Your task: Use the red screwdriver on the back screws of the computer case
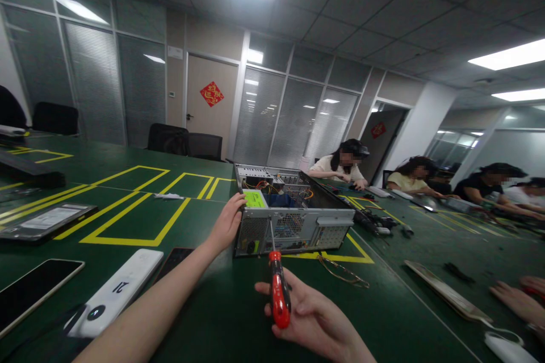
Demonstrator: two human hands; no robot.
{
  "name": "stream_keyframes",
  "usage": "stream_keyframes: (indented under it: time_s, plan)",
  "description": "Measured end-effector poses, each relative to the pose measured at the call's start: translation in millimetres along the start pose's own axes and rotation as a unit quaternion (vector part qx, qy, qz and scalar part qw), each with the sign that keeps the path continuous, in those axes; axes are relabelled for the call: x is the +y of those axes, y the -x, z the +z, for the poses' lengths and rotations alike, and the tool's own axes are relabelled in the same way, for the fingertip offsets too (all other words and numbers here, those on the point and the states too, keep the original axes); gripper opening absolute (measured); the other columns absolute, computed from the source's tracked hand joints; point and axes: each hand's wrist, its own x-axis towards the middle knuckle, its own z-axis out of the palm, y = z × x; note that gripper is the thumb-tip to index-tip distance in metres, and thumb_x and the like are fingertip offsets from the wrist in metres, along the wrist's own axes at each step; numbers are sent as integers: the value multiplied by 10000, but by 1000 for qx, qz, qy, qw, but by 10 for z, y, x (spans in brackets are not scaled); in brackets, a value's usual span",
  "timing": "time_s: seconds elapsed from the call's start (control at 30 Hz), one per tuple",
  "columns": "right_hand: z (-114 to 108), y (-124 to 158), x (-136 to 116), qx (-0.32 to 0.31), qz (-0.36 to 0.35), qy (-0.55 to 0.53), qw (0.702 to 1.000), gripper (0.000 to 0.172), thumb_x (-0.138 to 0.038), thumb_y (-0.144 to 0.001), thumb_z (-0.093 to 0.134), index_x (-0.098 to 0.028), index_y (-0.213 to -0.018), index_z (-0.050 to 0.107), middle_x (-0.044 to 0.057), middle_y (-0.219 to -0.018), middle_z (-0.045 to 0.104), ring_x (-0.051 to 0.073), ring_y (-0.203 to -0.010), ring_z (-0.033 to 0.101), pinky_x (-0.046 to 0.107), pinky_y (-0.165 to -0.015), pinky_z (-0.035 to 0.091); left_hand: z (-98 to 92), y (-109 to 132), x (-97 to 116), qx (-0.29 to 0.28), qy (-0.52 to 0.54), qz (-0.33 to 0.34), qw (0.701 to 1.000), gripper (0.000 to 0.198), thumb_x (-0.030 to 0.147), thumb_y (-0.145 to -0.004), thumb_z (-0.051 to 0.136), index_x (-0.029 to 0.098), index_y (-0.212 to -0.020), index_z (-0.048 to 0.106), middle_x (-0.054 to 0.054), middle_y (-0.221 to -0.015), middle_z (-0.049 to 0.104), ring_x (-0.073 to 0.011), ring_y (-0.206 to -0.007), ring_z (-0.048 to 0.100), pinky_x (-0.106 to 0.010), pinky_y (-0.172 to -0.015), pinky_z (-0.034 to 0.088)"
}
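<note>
An opened computer case lies on the green table, its rear panel facing me and its inside showing wires. A power supply with a bright green label sits in its left corner. At that corner my left hand grips the case edge, fingertips by the label. My right hand holds a red and black screwdriver from below, fingers curled loosely at its handle. The shaft points up and away from me, its tip against or just in front of the rear panel; I cannot tell which.
To the left lie a hard drive, a phone and a white power bank. Cables and a thin looped wire are right of the case. Another person's hand rests at far right; several people sit beyond.
</note>
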Motion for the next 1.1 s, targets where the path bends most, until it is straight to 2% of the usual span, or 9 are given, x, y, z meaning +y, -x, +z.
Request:
stream_keyframes:
  time_s: [0.13,0.23,0.4,0.57,0.7,0.8,0.9,1.0,1.1]
  plan:
    - [-39,-3,28,13,-14,19,1000,729,-120,-702,643,-249,-1312,266,114,-1175,551,189,-983,586,331,-823,411,-3,1,1,-2,1,-1,1000,330,295,-936,267,202,-1198,443,-97,-1337,428,-208,-1313,318,-467,-1092,267]
    - [-91,-5,57,28,-43,7,999,707,-193,-692,696,-246,-1293,328,84,-1070,582,162,-872,599,252,-676,439,-7,1,10,-3,2,-5,1000,334,301,-936,266,207,-1200,448,-91,-1340,426,-209,-1315,316,-464,-1092,270]
    - [-109,-13,83,47,-66,-38,996,385,-315,-692,704,-148,-1013,572,4,-768,527,43,-559,415,142,-427,268,-3,4,8,1,7,-1,1000,330,292,-937,271,201,-1201,448,-93,-1339,429,-203,-1312,321,-449,-1098,264]
    - [-88,-4,87,99,-47,1,994,270,-340,-742,656,-203,-963,580,31,-891,560,17,-500,370,131,-371,137,4,5,-7,5,10,5,1000,326,281,-935,278,195,-1199,449,-99,-1331,435,-205,-1304,333,-453,-1093,268]
    - [-51,7,62,78,-50,24,995,372,-373,-795,580,-241,-1138,519,42,-904,577,25,-476,403,151,-377,154,4,3,-7,2,10,-1,1000,322,290,-936,275,201,-1191,452,-94,-1331,436,-206,-1306,329,-459,-1091,273]
    - [-8,6,46,47,-40,33,998,437,-296,-759,609,-240,-1176,488,90,-1050,579,114,-653,568,194,-472,315,2,0,-3,0,7,-2,1000,326,296,-937,269,203,-1194,448,-94,-1335,432,-207,-1310,323,-460,-1093,269]
    - [6,2,56,43,-22,68,997,561,-187,-711,642,-235,-1230,435,122,-1145,552,182,-811,620,249,-606,396,0,-2,0,1,5,-2,1000,333,304,-937,265,202,-1197,446,-99,-1333,430,-208,-1311,321,-461,-1092,269]
    - [-19,-2,85,76,-29,100,992,682,-214,-711,676,-255,-1303,341,100,-1057,584,168,-792,621,256,-631,403,-2,-3,5,1,8,-3,1000,335,309,-936,266,207,-1196,451,-97,-1330,433,-212,-1306,330,-468,-1089,273]
    - [-49,-8,101,106,-56,100,988,688,-267,-664,732,-237,-1265,399,37,-926,571,112,-679,565,237,-570,381,-4,-1,6,0,11,-6,1000,335,308,-934,270,208,-1197,452,-95,-1332,433,-217,-1304,332,-476,-1087,271]
